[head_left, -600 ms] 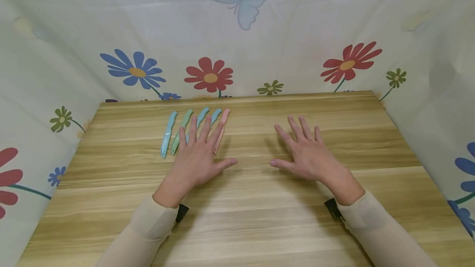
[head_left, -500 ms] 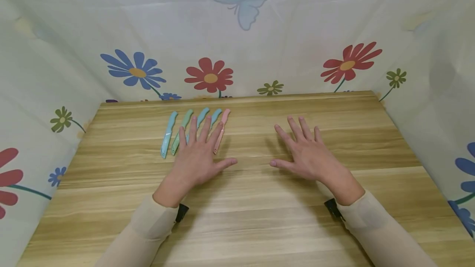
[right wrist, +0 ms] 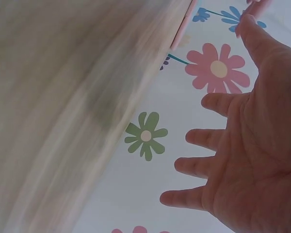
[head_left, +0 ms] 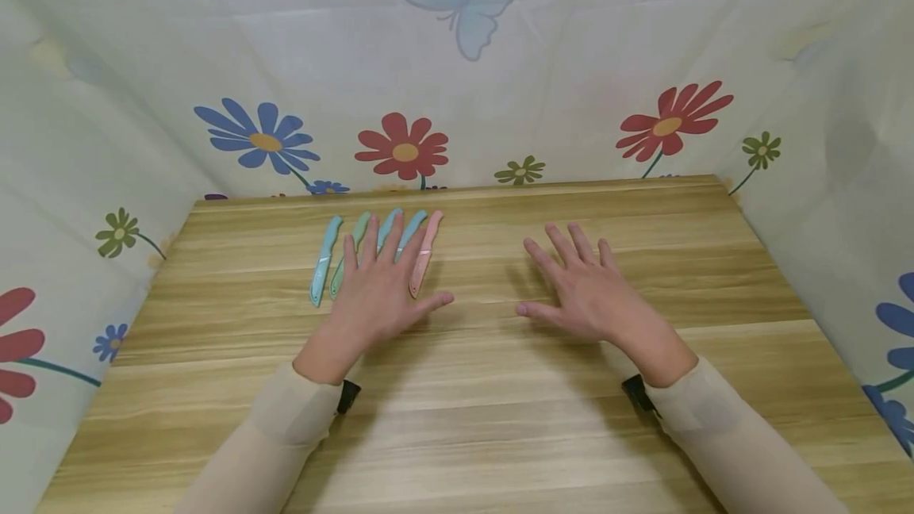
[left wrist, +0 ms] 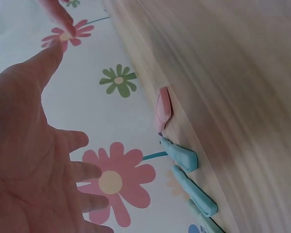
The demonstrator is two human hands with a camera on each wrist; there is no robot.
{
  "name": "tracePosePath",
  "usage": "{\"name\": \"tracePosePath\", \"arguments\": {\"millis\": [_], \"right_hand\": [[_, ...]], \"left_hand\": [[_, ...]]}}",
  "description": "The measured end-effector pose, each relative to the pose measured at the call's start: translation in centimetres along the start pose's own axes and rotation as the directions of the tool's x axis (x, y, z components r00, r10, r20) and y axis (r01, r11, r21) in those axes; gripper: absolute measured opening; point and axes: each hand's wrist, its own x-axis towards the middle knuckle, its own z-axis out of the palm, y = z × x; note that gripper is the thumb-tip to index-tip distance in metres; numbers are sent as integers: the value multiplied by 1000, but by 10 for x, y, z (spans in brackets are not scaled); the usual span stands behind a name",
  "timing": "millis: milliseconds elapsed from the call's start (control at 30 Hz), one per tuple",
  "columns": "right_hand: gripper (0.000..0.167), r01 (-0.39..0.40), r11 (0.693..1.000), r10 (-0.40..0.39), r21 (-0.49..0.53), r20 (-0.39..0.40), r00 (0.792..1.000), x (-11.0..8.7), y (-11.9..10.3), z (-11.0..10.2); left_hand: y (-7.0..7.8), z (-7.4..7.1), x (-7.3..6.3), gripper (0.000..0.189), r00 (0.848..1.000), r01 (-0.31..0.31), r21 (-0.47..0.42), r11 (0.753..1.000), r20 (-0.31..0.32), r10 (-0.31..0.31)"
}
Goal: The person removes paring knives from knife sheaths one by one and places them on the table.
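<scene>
My left hand (head_left: pixel 378 296) is spread with straight fingers over a row of small paring knives with matching blade covers. In the head view its fingers overlap a green knife (head_left: pixel 362 230), two blue knives (head_left: pixel 413 233) and a pink knife (head_left: pixel 426 254), hiding their middles or lower ends. At the row's left end a light blue knife (head_left: pixel 326 260) shows in full. Apart from the knives, my right hand (head_left: pixel 591 296) hovers with fingers spread and holds nothing. Both wrist views show bare palms; the pink knife (left wrist: pixel 163 108) appears beyond the left hand.
The knives lie side by side near the back edge of a wood-grain table (head_left: pixel 485 435). A white curtain (head_left: pixel 571 62) printed with flowers and a butterfly hangs behind and along both sides. Each sleeve cuff has a black device (head_left: pixel 348 397) beneath it.
Both hands have shifted slightly, the left one up and a little left, the right one a little left. The knives have stayed in place.
</scene>
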Motion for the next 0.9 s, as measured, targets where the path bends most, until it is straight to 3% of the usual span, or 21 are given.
{"name": "tracePosePath", "arguments": {"millis": [433, 900], "right_hand": [[99, 31, 999, -30, -31, 6, 1000, 15, -6, -8], [96, 12, 998, -13, -59, -16, 1000, 34, -19, -10]], "left_hand": [[-4, -4, 20, 106, 1000, -12, 40, 999, -7, 12], [-6, -10, 49, 96, 1000, 8, 4, 1000, -5, -8]]}}
